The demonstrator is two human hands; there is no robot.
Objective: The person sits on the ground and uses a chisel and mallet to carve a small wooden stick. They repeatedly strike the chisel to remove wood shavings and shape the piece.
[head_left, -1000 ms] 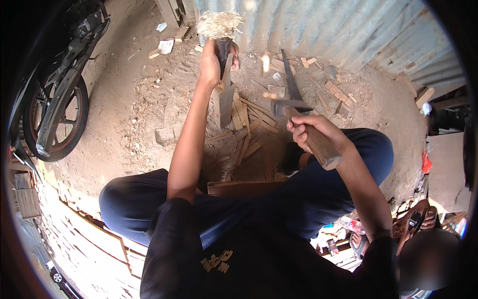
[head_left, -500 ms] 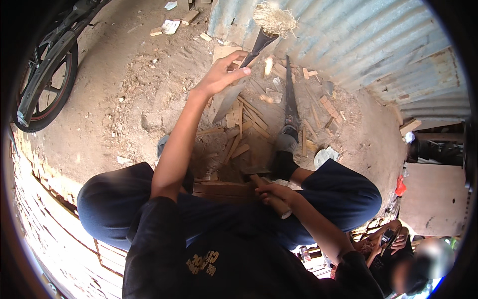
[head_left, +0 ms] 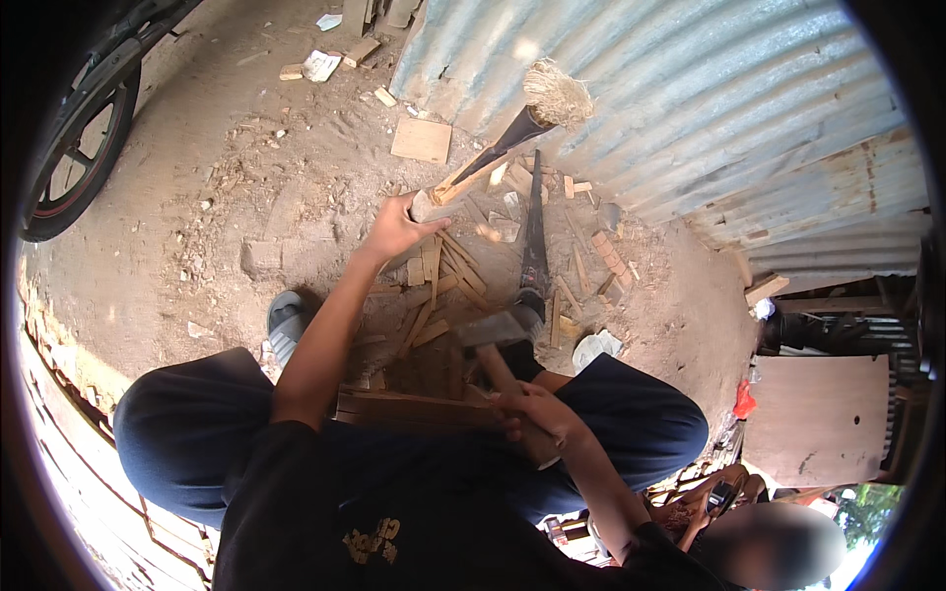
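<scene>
My left hand point(head_left: 394, 231) is raised out in front, its fingers closed round the lower end of a long brush-like piece point(head_left: 520, 126). That piece has a dark cone, pale wood along its lower part and a tuft of straw-coloured fibres at the top. My right hand point(head_left: 532, 409) grips the thick wooden handle of a hatchet-like tool point(head_left: 501, 369) low between my knees. Its flat metal head is blurred, so the exact kind is unclear. Beneath the tool and close to my lap lies a wooden block point(head_left: 414, 409).
Wood offcuts point(head_left: 458, 271) are strewn on the dirt floor around a dark pole point(head_left: 535, 217). A corrugated metal sheet point(head_left: 680, 108) stands beyond. A motorcycle wheel point(head_left: 89, 163) is at far left. At lower right, another person's hand holds a dark device point(head_left: 722, 495).
My left hand has moved down and nearer with the brush-like piece, which now leans further right and shows its pale wood. The hatchet-like tool's head has risen slightly. The whole view has shifted.
</scene>
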